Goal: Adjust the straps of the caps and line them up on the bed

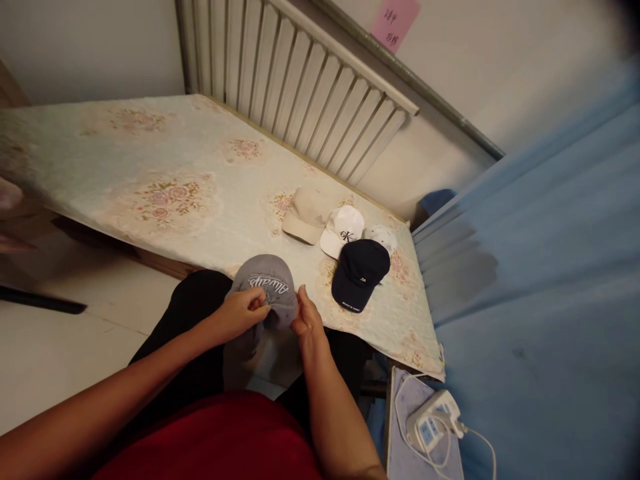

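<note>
I hold a grey baseball cap with white lettering at the near edge of the table, its crown towards me. My left hand is closed on the cap's left rim. My right hand pinches the right rim. Further right on the table lie a navy cap, a white cap with a black logo, a beige cap and another white cap partly hidden under the navy one.
The table has a pale floral cloth. A white radiator stands behind it. A blue curtain hangs on the right. A white power strip with cables lies on a stool at lower right.
</note>
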Motion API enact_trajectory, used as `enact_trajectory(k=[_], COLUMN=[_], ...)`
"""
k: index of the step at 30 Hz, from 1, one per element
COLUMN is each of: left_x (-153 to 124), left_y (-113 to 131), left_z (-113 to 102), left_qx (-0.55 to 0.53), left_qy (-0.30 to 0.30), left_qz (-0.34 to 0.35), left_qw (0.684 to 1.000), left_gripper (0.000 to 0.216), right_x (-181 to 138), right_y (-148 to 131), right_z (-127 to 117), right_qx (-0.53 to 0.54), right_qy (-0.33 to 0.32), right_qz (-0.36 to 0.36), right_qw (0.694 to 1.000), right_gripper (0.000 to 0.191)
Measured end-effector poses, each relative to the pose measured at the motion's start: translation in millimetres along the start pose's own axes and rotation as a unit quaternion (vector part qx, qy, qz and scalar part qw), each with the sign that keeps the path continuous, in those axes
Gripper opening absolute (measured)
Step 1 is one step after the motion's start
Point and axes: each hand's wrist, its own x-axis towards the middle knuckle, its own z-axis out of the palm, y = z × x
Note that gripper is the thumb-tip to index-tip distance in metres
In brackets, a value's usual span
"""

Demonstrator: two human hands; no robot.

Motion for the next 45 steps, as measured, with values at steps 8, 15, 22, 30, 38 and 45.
enact_trajectory(k=[8, 15, 22, 30, 38, 45], left_x=[-0.4, 14.3, 38.1, 38.8, 37.8, 34.3], left_y=[-4.7, 14.6, 0.1, -17.6, -22.1, -21.0], left_z=[-12.4, -17.9, -12.4, 1.4, 3.8, 5.5], left_qx=[-0.003, -0.013, 0.118, 0.121, 0.12, 0.125], left_qy=[-0.003, 0.005, 0.042, 0.02, 0.032, 0.035], left_qz=[0.007, 0.038, 0.077, 0.024, 0.035, 0.042], left_qw=[1.0, 0.999, 0.989, 0.992, 0.992, 0.991], left_gripper=[0.021, 0.018, 0.01, 0.006, 0.006, 0.007], right_x=[-24.1, -26.4, -14.8, -12.9, -26.4, -30.5], right_y=[-5.8, -24.2, -14.1, 0.6, 1.4, -6.7], right_z=[13.6, 14.5, 1.1, -0.4, 8.1, 17.0], right_qx=[0.031, 0.099, 0.187, 0.192, 0.149, 0.074], right_qy=[-0.101, 0.006, 0.085, 0.062, 0.031, 0.012], right_qz=[-0.031, -0.102, -0.098, -0.073, -0.093, -0.051], right_qw=[0.994, 0.99, 0.974, 0.977, 0.984, 0.996], right_gripper=[0.048, 0.039, 0.029, 0.034, 0.044, 0.047])
